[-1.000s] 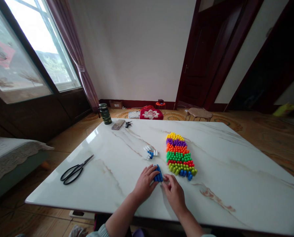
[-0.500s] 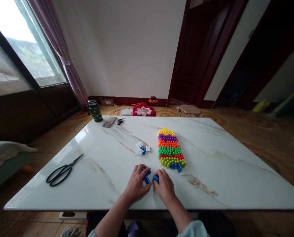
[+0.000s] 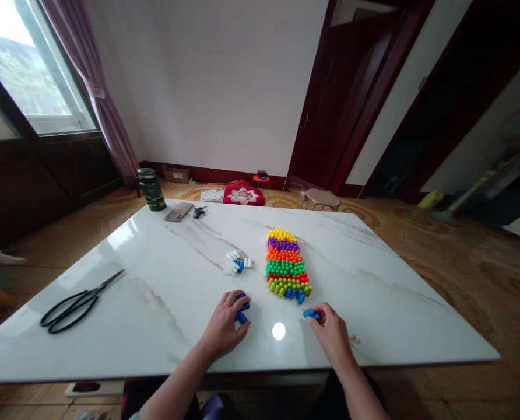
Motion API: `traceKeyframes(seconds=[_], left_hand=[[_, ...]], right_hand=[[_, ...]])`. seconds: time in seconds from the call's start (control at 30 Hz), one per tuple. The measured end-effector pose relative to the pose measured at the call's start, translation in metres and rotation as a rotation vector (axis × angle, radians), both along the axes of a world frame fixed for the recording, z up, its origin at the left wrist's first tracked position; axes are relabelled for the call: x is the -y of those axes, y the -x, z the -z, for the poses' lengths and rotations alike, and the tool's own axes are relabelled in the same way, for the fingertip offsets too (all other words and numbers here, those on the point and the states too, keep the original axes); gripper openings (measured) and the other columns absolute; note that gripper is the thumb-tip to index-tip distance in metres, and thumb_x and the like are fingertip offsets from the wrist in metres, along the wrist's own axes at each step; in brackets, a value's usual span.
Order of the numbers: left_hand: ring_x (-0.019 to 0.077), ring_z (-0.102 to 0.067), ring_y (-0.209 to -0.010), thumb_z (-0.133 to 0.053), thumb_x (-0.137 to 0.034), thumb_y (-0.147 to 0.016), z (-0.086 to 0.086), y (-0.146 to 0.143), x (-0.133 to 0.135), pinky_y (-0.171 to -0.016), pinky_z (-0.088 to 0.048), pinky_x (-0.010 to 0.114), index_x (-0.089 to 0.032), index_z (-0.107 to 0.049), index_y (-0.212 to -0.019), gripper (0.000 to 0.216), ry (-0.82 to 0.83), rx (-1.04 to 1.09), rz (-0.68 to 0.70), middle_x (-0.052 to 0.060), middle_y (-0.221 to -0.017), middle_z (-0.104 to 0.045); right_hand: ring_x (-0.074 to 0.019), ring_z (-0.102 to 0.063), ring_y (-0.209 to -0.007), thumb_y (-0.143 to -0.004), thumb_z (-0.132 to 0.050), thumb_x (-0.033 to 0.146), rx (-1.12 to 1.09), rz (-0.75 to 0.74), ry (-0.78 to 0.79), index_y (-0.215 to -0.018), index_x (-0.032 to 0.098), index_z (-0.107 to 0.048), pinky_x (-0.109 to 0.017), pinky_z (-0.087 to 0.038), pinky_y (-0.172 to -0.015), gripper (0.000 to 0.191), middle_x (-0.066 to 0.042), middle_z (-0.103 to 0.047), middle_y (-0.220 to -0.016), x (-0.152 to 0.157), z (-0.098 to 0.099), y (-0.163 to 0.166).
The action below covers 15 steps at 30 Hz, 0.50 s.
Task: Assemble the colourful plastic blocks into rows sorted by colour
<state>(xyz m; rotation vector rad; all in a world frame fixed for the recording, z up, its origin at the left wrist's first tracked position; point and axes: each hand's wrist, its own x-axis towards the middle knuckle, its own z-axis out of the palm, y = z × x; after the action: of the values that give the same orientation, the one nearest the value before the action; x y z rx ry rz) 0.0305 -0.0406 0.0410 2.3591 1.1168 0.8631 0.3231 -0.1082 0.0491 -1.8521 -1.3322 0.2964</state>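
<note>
Two hands are over the near side of a white marbled table (image 3: pixel 176 344). The left hand (image 3: pixel 225 325) curves around loose blue pieces (image 3: pixel 241 317), thumb and fingers parted — whether it grips them cannot be told. The right hand (image 3: pixel 330 329) pinches a small blue cluster (image 3: pixel 311 314), just right of the near end of a striped bead block (image 3: pixel 285 267) — yellow far, blue near. Black scissors (image 3: pixel 74 308) lie at left.
</note>
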Motion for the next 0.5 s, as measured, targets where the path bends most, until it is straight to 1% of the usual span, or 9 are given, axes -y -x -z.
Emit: traceKeyframes(seconds=[0.07,0.17,0.23,0.37,0.4,0.5], left_hand=[[0.0274,-0.048,-0.118,-0.061,-0.016,-0.070,0.000,0.000,0.000,-0.102,-0.045,0.043,-0.024,-0.058,-0.120,0.051,0.002,0.000,0.001,0.009,-0.127,-0.053],[0.0273,-0.049,-0.117,-0.061,-0.017,-0.070,0.001,0.000,-0.001,-0.102,-0.045,0.043,-0.025,-0.058,-0.120,0.050,0.002,0.001,0.002,0.009,-0.126,-0.053],[0.0277,-0.048,-0.117,-0.061,-0.017,-0.071,0.001,0.001,-0.001,-0.102,-0.045,0.044,-0.024,-0.058,-0.120,0.050,0.004,0.002,0.002,0.009,-0.126,-0.053],[0.0284,-0.048,-0.117,-0.060,-0.017,-0.071,0.002,0.001,-0.001,-0.102,-0.045,0.045,-0.024,-0.058,-0.120,0.049,0.008,0.005,0.010,0.010,-0.126,-0.053],[0.0284,-0.048,-0.117,-0.060,-0.017,-0.071,0.002,0.001,-0.001,-0.102,-0.045,0.045,-0.024,-0.058,-0.120,0.049,0.010,0.004,0.010,0.010,-0.127,-0.053],[0.0279,-0.048,-0.118,-0.061,-0.017,-0.071,0.002,0.001,-0.001,-0.102,-0.044,0.044,-0.024,-0.057,-0.120,0.049,0.018,0.000,0.007,0.010,-0.127,-0.053]], right_hand=[[-0.0167,-0.060,-0.061,-0.068,-0.058,0.030,0.009,-0.061,0.023,-0.077,0.021,-0.068,-0.030,-0.050,-0.064,0.016,-0.003,-0.067,-0.075,0.001,0.002,-0.007],[-0.0178,-0.063,-0.070,-0.073,-0.054,0.030,-0.019,-0.128,-0.021,-0.086,0.021,-0.071,-0.030,-0.052,-0.070,0.023,-0.005,-0.068,-0.085,-0.002,0.009,-0.005],[-0.0192,-0.064,-0.074,-0.074,-0.054,0.032,-0.056,-0.091,-0.071,-0.092,0.020,-0.070,-0.032,-0.052,-0.072,0.027,-0.006,-0.069,-0.088,-0.007,0.016,-0.001],[-0.0213,-0.064,-0.071,-0.075,-0.057,0.040,-0.111,0.058,-0.125,-0.092,0.017,-0.066,-0.035,-0.053,-0.070,0.030,-0.009,-0.070,-0.084,-0.016,0.028,0.003],[-0.0216,-0.064,-0.072,-0.075,-0.057,0.041,-0.111,0.069,-0.131,-0.092,0.017,-0.065,-0.035,-0.052,-0.071,0.030,-0.009,-0.070,-0.084,-0.017,0.029,0.004],[-0.0213,-0.065,-0.074,-0.078,-0.056,0.043,-0.097,0.038,-0.144,-0.096,0.018,-0.065,-0.034,-0.053,-0.072,0.032,-0.009,-0.071,-0.087,-0.017,0.030,0.004]])
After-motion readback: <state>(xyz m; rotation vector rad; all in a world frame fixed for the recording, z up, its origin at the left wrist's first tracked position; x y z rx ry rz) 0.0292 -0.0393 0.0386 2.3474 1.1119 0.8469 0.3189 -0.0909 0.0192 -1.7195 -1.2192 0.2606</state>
